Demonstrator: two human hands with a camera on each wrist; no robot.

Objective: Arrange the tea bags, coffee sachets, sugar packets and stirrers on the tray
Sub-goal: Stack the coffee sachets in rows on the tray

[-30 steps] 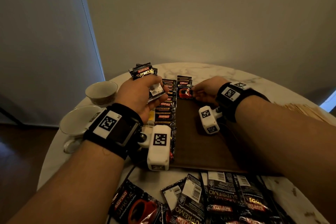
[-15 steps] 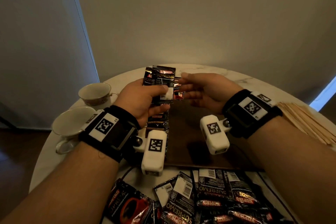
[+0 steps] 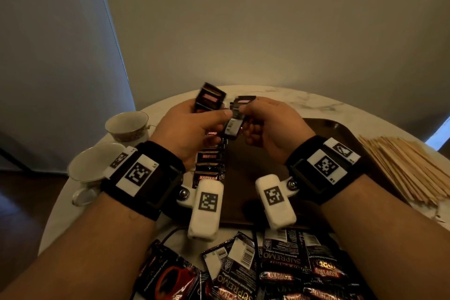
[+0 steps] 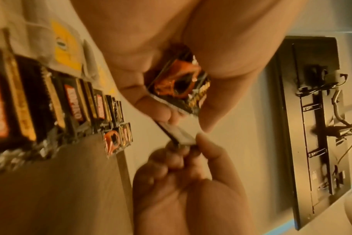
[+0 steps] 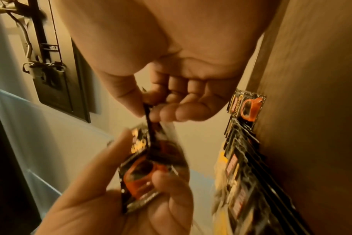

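Observation:
My left hand holds a small stack of black coffee sachets above the far left of the brown tray. My right hand pinches one sachet at the stack's edge between thumb and fingers. In the right wrist view that sachet shows edge-on, above the stack. A row of overlapping sachets lies along the tray's left side, also seen as the row in the left wrist view. Yellow packets lie just beyond that row.
Loose coffee sachets are heaped on the marble table in front of the tray. A pile of wooden stirrers lies at the right. Two teacups stand at the left. A wall rises close behind the table.
My right hand left a sachet on the tray, rose to the left hand's stack and now pinches one sachet from it. Both hands have lifted.

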